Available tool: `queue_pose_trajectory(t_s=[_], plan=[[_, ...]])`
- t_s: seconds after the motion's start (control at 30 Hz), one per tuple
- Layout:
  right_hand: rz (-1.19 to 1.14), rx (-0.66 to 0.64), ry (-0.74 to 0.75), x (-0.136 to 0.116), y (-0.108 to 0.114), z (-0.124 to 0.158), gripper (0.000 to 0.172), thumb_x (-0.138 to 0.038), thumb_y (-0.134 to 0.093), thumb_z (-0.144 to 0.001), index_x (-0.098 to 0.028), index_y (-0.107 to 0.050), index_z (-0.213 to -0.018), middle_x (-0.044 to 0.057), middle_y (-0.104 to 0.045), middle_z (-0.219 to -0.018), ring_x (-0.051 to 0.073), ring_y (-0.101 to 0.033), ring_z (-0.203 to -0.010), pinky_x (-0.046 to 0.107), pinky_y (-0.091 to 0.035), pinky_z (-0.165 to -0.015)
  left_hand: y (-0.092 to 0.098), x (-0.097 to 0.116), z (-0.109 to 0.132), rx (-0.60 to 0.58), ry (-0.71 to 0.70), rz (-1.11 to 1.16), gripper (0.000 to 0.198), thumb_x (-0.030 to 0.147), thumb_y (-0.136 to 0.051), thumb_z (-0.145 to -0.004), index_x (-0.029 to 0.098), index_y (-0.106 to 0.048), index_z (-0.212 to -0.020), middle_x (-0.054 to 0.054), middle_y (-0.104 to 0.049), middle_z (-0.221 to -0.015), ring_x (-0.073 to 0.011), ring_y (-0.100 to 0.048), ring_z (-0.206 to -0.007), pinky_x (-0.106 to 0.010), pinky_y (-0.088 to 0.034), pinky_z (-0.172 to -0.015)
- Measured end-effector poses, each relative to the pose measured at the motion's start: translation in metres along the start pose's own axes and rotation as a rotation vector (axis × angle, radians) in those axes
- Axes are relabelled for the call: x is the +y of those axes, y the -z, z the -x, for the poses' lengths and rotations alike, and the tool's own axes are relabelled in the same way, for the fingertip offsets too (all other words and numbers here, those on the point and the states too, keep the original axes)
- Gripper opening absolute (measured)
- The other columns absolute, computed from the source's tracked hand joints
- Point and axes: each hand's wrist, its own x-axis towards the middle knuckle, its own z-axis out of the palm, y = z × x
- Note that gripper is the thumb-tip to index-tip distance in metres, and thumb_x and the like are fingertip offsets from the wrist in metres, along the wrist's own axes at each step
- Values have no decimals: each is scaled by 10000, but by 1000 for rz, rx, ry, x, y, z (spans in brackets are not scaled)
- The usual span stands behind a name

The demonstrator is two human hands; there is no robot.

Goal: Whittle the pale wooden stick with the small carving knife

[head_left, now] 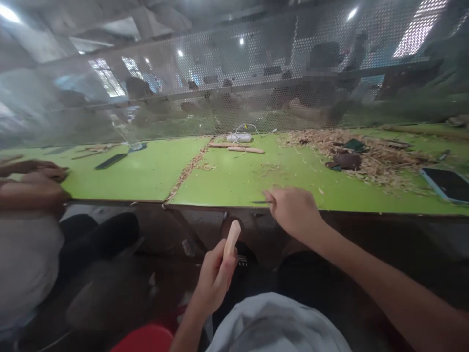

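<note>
Your left hand (217,274) grips the wood piece (232,238), top protruding | pale, faceted | right hand (295,208) holds, probably, a blade (261,202)

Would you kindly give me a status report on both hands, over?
Left hand gripping wood, tip up. Right hand holding blade near table edge, apart from wood. Shavings heaped beyond right hand, none between blade and wood.

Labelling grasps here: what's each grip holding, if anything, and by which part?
Left grip: a pale wooden piece, held around its lower part, upper end free. Right grip: a thin blade-like tool, held by its hidden end.
</note>
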Motion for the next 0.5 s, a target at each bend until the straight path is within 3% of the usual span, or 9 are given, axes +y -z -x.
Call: queue_pose_trajectory(t_s=[0.2,0.5], plan=[[-174,-15,143,-30,6,26,396,-336,-396,-985,-216,-679,-734,28,-700,-653,152,-547,-535,318,-187,-545,-5,2,5,9,88,113,418,538,-454,-939,179,-441,-724,83,-310,-507,-44,-229,-395,-204,-125,-384],[-166,-71,159,-42,5,31,381,-339,-402,-998,-213,-661,-748,29,-718,-676,151,-568,-545,318,-162,-537,-5,7,4,-46,101,-44,506,634,-395,-918,183,-423,-689,65,-319,-504,-62,-246,-423,-237,-149,-423]])
